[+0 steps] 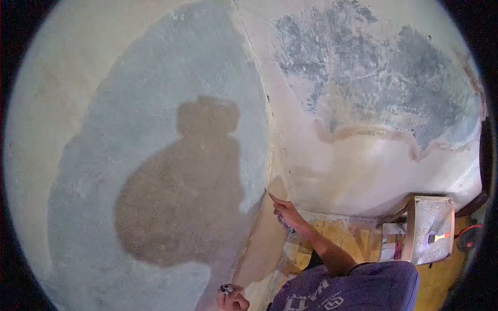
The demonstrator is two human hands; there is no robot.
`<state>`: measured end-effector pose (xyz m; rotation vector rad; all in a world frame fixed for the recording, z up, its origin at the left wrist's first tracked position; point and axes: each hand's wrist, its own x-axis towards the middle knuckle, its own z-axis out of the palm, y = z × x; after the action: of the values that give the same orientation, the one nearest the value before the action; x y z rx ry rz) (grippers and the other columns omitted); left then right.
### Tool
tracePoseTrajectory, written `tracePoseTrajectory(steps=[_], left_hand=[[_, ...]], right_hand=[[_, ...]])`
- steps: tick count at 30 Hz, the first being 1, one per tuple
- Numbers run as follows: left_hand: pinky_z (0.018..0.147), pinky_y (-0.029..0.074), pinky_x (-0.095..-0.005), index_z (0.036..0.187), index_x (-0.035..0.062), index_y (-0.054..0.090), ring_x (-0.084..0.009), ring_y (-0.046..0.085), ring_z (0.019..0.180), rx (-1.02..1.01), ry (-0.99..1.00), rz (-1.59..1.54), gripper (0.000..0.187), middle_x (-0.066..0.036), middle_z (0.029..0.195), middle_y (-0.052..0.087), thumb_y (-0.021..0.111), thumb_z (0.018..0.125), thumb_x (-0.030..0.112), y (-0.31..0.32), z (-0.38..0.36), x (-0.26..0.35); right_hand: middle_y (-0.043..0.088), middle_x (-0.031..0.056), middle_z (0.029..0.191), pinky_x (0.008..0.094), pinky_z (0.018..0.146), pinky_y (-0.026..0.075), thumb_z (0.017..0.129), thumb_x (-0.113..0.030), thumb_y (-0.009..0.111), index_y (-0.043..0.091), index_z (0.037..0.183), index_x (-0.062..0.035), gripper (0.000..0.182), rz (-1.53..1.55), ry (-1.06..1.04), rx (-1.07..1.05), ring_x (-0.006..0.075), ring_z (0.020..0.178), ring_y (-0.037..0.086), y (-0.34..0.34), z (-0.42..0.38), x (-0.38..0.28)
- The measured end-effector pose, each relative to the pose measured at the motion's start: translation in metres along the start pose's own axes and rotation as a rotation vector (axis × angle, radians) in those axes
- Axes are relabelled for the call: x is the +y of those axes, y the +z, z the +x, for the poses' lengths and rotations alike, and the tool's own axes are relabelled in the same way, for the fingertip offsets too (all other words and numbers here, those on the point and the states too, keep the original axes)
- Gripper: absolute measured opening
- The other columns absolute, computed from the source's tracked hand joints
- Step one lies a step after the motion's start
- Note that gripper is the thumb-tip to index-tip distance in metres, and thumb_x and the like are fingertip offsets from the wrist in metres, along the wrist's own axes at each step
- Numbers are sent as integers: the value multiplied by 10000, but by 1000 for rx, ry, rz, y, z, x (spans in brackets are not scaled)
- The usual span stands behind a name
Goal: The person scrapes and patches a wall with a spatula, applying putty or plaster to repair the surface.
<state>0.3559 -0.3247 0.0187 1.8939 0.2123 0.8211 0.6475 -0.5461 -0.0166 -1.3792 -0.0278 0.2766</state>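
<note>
My right hand [285,213] is at the corner where two walls meet, its index finger stretched along a thin tool whose dark tip [266,191] sits right at the corner line. The other fingers are curled round it, and a greyish patterned part shows below them. My left hand [236,300] is low at the bottom edge, partly cut off, with its fingers closed round a small dark and shiny object [225,288]. Left of the corner, the wall carries a large grey-blue plaster patch [155,78]. A crack [250,44] follows the corner upward.
Rough dark grey patches [363,67] cover the right wall above a bare pale band. A lit work lamp [431,230] stands at the lower right on a yellowish-brown floor [332,233]. A red cable [469,228] lies beside it. My shadow [181,202] falls on the left wall.
</note>
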Motion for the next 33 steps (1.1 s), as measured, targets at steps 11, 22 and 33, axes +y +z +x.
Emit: tracePoseTrajectory(steps=[11, 22, 33], left_hand=[[571, 473, -349, 764, 86, 617, -230, 558, 581, 39, 358, 228, 271, -95, 656, 627, 455, 919, 238, 64, 38, 22], [566, 462, -354, 772, 85, 615, -252, 570, 585, 125, 405, 363, 263, -111, 657, 626, 427, 912, 203, 104, 64, 35], [783, 513, -452, 896, 22, 620, -327, 604, 866, 533, 596, 690, 260, -186, 917, 633, 500, 970, 241, 68, 98, 46]], right_hand=[[488, -9, 642, 275, 361, 356, 965, -226, 470, 594, 960, -54, 212, -61, -48, -79, 108, 386, 407, -43, 53, 0], [444, -27, 658, 258, 649, 440, 951, -85, 447, 333, 1475, -171, 543, -267, -12, -122, 104, 613, 461, -69, 87, -49], [482, 183, 697, 389, 598, 423, 939, -101, 485, 378, 1436, -113, 509, -437, -359, 4, 286, 624, 516, -60, 92, -55]])
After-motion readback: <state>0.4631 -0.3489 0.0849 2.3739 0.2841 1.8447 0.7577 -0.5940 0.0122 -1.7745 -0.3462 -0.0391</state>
